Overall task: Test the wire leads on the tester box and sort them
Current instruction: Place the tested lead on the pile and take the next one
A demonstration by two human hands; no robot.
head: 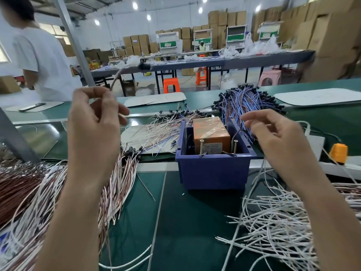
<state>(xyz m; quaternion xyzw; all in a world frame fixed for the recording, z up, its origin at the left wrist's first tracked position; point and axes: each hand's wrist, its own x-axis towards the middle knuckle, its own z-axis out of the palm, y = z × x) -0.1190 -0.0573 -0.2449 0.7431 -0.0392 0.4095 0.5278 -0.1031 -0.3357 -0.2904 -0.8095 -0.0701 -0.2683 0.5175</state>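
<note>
While the left hand (93, 122) pinches one wire lead (116, 78) held high, the right hand (273, 137), well apart from it, hovers loose-fingered and apparently empty beside the tester box (212, 133).
To test well, bring the lead down so that its ends bridge both screws (201, 147) steadily, then drop it on the matching heap. Counted: one lead in hand, two upright screws, one orange tester box in one blue bin (213, 173), and four heaps of leads (39, 192) around it, each too dense to count.

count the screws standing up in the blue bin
2: the left screw stands at the blue bin's front wall, the right screw beside it, both before the orange box. More may hide inside.
</note>
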